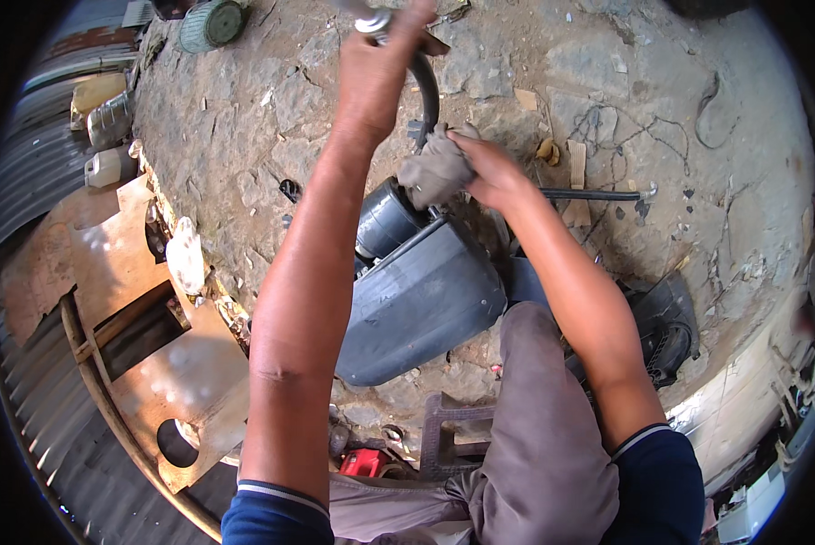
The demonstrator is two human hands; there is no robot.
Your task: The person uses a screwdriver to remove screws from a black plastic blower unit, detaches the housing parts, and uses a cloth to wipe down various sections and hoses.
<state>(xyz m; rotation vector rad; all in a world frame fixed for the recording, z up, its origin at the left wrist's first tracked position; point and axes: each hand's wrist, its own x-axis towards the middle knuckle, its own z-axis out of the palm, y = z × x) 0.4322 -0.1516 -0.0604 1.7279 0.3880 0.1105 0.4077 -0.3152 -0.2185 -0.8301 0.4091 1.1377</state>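
My left hand (380, 77) is raised at the top of the view, closed around a curved black hose (427, 86). A shiny metal fitting (373, 24) shows at the fingers, slightly blurred. Bunched in my right hand (498, 173) is a grey rag (437, 170), pressed near the lower end of the hose. Whether the rag wraps the hose I cannot tell. Below both hands lies a dark grey plastic housing (426, 300) with a black cylinder (387, 221) along its upper side. My left forearm hides part of both.
A black tube (594, 194) lies on the rough stone ground to the right, near a thin tangled cord (671, 136). A dark plastic part (666, 327) rests beside my right arm. Left are worn plywood (176, 363), corrugated metal and plastic jugs (109, 168). A red object (364, 462) sits near my legs.
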